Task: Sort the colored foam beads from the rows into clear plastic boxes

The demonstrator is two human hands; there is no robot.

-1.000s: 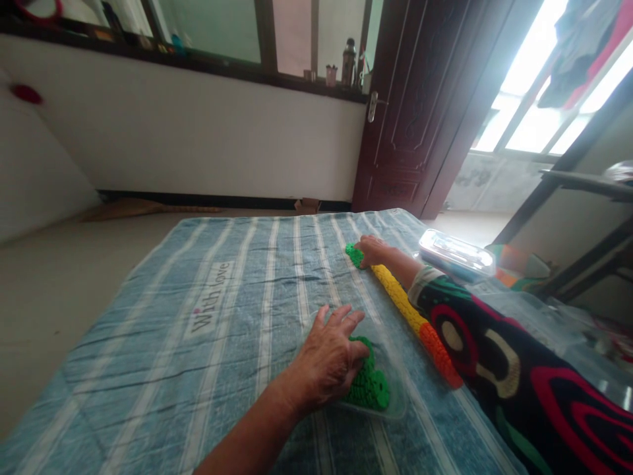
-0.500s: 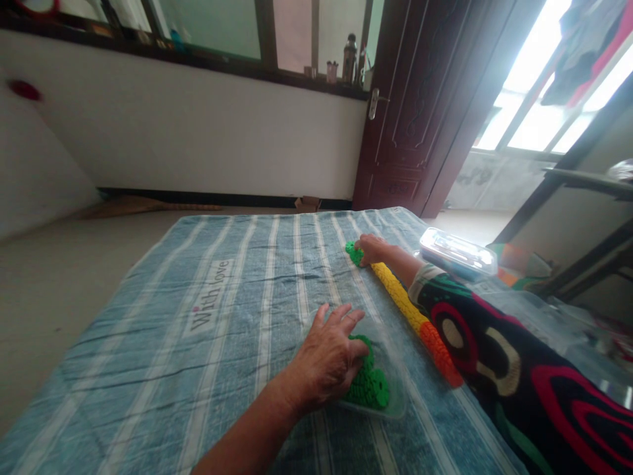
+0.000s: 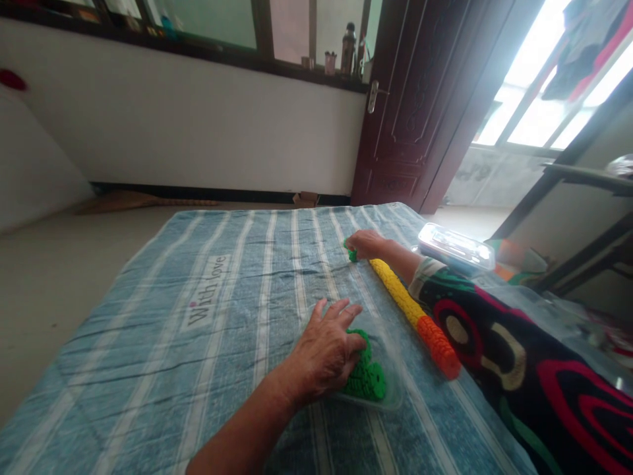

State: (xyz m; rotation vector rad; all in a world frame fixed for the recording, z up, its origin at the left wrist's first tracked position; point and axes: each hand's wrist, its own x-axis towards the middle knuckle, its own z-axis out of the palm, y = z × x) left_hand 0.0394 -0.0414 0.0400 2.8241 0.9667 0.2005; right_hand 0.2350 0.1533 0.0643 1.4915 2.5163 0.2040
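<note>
My left hand rests on a shallow clear plastic tray, its fingers curled over a pile of small green ribbed pieces inside it. Farther away, my right hand is closed on the green end of a long rod of stacked pieces, yellow in the middle and orange at the near end. The rod lies flat on a blue striped towel printed "With love". My right sleeve is black with red, green and cream swirls.
A clear lidded plastic box sits at the towel's right edge beyond my right arm. More clear plastic lies at the far right. A dark wooden door and white wall stand behind; a broom lies on the floor.
My right hand has closed further over the green end of the rod, hiding more of it. The view has shifted slightly; my left hand stays on the green pieces.
</note>
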